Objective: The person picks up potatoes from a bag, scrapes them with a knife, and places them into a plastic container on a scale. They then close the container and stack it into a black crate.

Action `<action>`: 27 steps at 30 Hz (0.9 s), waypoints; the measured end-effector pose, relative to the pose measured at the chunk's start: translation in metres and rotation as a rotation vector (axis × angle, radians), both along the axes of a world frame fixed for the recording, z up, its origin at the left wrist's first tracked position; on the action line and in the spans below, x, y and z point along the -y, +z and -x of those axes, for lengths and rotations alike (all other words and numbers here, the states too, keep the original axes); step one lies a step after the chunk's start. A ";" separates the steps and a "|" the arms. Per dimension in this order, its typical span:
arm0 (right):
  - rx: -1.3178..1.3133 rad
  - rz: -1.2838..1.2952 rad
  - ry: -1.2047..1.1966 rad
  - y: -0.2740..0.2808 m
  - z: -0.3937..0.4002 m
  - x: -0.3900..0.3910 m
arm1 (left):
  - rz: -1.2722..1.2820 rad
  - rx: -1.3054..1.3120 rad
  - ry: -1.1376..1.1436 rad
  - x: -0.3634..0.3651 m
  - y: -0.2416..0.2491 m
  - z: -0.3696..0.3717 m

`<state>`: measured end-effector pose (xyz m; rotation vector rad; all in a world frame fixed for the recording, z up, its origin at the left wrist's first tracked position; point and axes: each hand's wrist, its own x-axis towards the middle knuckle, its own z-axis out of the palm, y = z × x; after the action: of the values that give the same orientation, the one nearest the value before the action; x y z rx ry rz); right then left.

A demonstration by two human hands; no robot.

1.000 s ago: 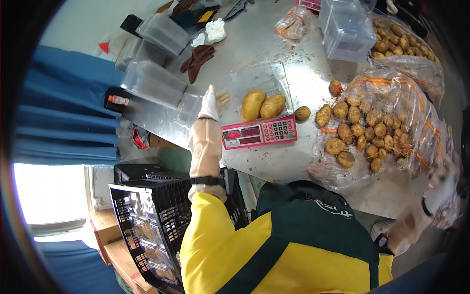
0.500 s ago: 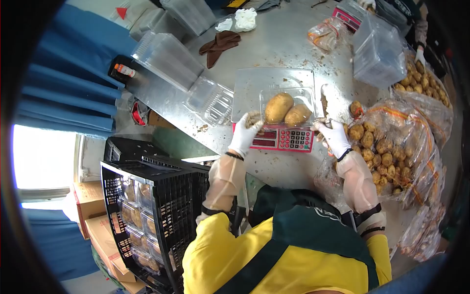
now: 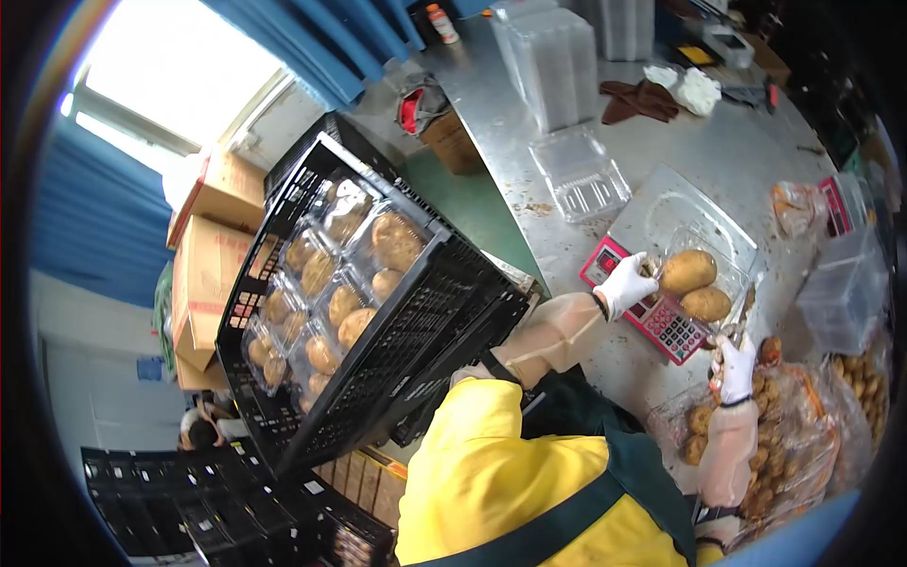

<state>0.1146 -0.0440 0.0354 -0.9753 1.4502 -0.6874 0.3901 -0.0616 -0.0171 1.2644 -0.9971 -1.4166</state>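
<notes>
Two large potatoes (image 3: 689,271) lie in a clear plastic box (image 3: 726,253) over the metal plate (image 3: 652,203) of a pink digital scale (image 3: 675,331). My left hand (image 3: 626,285), in a white glove with bare fingertips, pinches the box's near left edge. At its near right corner is my right hand (image 3: 734,367), gloved likewise, fingers closed on the rim. Below and beside the right hand, an open plastic bag (image 3: 812,406) is full of smaller potatoes. A single potato (image 3: 771,351) rests near that hand.
Left of me, a tilted black crate (image 3: 378,378) holds clear boxes of potatoes. An empty clear box (image 3: 581,175) lies behind the scale, near stacked boxes (image 3: 548,71) and a brown cloth (image 3: 639,100). Cardboard boxes (image 3: 213,283) stand by the window; a person (image 3: 203,430) is at far left.
My view has swung left and tilted, bringing the crate and window further in. Both hands stay at the box's edges, and the two potatoes remain in it over the scale.
</notes>
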 end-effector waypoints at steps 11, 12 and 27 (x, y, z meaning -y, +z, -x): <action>0.199 0.530 0.322 0.123 -0.105 -0.074 | 0.290 -1.112 0.200 -0.094 0.116 -0.085; 0.225 0.597 0.381 0.125 -0.113 -0.079 | 0.369 -1.081 0.217 -0.108 0.136 -0.090; 0.660 0.476 0.766 0.162 -0.177 -0.122 | 0.660 -0.330 1.098 -0.346 0.269 -0.214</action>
<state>0.2919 0.0781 0.1975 -1.3825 0.2765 -0.6839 0.6038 0.2846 0.2517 0.7910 -0.3373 -0.3486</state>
